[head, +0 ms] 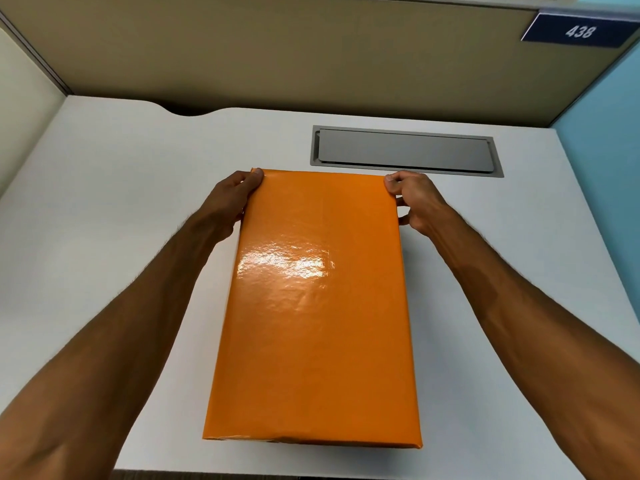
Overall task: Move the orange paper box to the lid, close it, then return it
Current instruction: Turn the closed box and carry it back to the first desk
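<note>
A glossy orange paper box fills the middle of the white desk, its lid on top so that only the lid surface shows. My left hand grips the far left corner, thumb on top of the lid and fingers down the side. At the far right corner my right hand holds the same way. Whether the box rests on the desk or is lifted slightly, I cannot tell.
The white desk is bounded by beige partitions at the back and left and a blue wall on the right. A grey cable hatch lies flush in the desk just beyond the box. A blue sign "438" hangs top right.
</note>
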Demonstrator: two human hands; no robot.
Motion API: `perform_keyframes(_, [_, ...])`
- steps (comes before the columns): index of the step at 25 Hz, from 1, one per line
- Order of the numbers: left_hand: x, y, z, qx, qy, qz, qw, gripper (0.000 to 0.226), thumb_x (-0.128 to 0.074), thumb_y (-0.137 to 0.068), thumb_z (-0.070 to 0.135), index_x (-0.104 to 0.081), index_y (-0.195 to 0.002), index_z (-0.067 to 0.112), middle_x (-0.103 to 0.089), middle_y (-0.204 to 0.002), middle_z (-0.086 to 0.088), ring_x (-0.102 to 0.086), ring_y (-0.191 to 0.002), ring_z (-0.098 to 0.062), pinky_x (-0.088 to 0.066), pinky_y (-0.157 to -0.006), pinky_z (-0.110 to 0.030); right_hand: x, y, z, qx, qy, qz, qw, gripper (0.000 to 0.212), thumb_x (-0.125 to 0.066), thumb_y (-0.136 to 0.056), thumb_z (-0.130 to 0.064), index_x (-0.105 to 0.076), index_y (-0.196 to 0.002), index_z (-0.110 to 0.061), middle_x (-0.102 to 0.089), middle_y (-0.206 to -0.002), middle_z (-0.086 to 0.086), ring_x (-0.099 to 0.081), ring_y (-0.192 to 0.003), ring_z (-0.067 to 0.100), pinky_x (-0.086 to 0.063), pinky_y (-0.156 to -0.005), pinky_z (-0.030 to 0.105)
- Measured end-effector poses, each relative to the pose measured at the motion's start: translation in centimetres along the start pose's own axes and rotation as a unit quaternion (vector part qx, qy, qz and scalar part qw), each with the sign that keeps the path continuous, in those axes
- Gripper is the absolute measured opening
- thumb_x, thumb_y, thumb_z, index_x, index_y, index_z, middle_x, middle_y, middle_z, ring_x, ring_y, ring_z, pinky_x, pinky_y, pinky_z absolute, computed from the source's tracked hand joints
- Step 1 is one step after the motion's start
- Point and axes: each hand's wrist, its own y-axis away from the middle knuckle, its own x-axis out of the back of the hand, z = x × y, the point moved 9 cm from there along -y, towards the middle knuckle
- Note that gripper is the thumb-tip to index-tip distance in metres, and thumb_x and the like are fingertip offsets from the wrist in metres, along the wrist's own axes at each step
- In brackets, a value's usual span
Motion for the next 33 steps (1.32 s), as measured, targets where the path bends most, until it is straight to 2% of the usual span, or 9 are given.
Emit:
perform_keyframes(5, [1.1,0.4,0.9,-0.005,-0.043,0.030,0.999,0.059,-0.058,-0.091,0.050,-0.055,-0.132,0.007,-0.057,-0.122,-0.004,-0.055,-0.110,-0.024,-0.050,-0.088,-0.040,0.8,0.8,0.3,0.037,0.014,0.007,0.999,0.030,-0.061,-0.093,-0.039,-0.061,-0.109,-0.014,-0.067,-0.097,-0.001,-0.065,-0.088,0.017,-0.052,-0.058,0.033])
perform_keyframes(10, [2.3,2.1,0.2,0.006,-0.114,0.047,0.992,0.045,-0.062,-0.090,0.046,-0.064,-0.105,0.004,-0.066,-0.098,-0.008,-0.067,-0.087,-0.025,-0.053,-0.057,-0.028,1.5,1.8,1.2,0.056,0.087,0.018,0.994,0.040,-0.067,-0.087,-0.045,-0.064,-0.112,-0.014,-0.070,-0.097,0.004,-0.070,-0.079,0.021,-0.056,-0.052,0.028])
perform_keyframes(16, [1.9,2.8,1.0,-0.037,-0.154,0.059,0.986,0.051,-0.056,-0.092,0.050,-0.059,-0.119,0.007,-0.062,-0.106,-0.011,-0.065,-0.084,-0.024,-0.055,-0.062,-0.033,0.9,1.6,0.8,0.059,0.113,0.004,0.992,0.028,-0.060,-0.094,-0.038,-0.060,-0.115,-0.019,-0.065,-0.092,0.001,-0.065,-0.076,0.018,-0.052,-0.053,0.030])
perform_keyframes(18, [1.6,2.8,0.8,-0.040,-0.128,0.037,0.990,0.049,-0.055,-0.093,0.048,-0.058,-0.119,0.007,-0.062,-0.111,-0.011,-0.064,-0.093,-0.026,-0.055,-0.067,-0.033,0.9,1.5,1.1,0.050,0.086,-0.005,0.995,0.026,-0.060,-0.094,-0.036,-0.058,-0.115,-0.021,-0.066,-0.093,0.002,-0.066,-0.079,0.021,-0.052,-0.054,0.030])
perform_keyframes(20, [1.2,2.6,0.0,-0.034,-0.057,-0.001,0.998,0.048,-0.054,-0.095,0.044,-0.053,-0.122,0.004,-0.059,-0.122,-0.011,-0.060,-0.111,-0.026,-0.054,-0.086,-0.040,0.9,1.5,1.3,0.047,0.067,-0.012,0.997,0.027,-0.061,-0.094,-0.035,-0.057,-0.117,-0.022,-0.067,-0.095,0.003,-0.067,-0.081,0.022,-0.053,-0.055,0.031])
perform_keyframes(23, [0.4,2.3,-1.3,0.011,0.062,-0.050,0.997,0.056,-0.052,-0.096,0.045,-0.042,-0.138,0.010,-0.046,-0.144,-0.008,-0.045,-0.132,-0.025,-0.037,-0.112,-0.053,0.5,1.5,1.3,0.059,0.045,-0.024,0.997,0.026,-0.061,-0.094,-0.036,-0.057,-0.116,-0.023,-0.067,-0.096,0.000,-0.067,-0.082,0.020,-0.053,-0.054,0.029])
perform_keyframes(25, [-0.2,2.0,-1.4,0.024,0.077,-0.070,0.994,0.062,-0.048,-0.095,0.052,-0.035,-0.146,0.020,-0.042,-0.148,-0.005,-0.044,-0.134,-0.028,-0.038,-0.111,-0.054,0.1,1.4,1.2,0.063,0.020,-0.034,0.997,0.029,-0.061,-0.094,-0.034,-0.055,-0.120,-0.021,-0.066,-0.103,-0.001,-0.065,-0.090,0.018,-0.054,-0.061,0.032])
perform_keyframes(28, [-0.2,1.3,-0.8,-0.008,0.049,-0.045,0.998,0.057,-0.043,-0.097,0.052,-0.040,-0.143,0.019,-0.050,-0.141,-0.008,-0.051,-0.128,-0.027,-0.044,-0.105,-0.050,-0.7,1.0,1.5,0.050,-0.031,-0.073,0.996,0.039,-0.058,-0.096,-0.031,-0.051,-0.132,-0.020,-0.061,-0.124,0.004,-0.061,-0.110,0.023,-0.053,-0.085,0.050])
perform_keyframes(33, [0.5,0.4,-0.9,-0.031,0.043,-0.020,0.998,0.055,-0.045,-0.096,0.052,-0.047,-0.141,0.020,-0.056,-0.134,-0.009,-0.056,-0.119,-0.025,-0.048,-0.097,-0.045,-0.7,0.5,1.4,0.051,-0.044,-0.075,0.995,0.037,-0.060,-0.094,-0.027,-0.055,-0.129,-0.016,-0.061,-0.127,0.008,-0.060,-0.114,0.028,-0.054,-0.086,0.053])
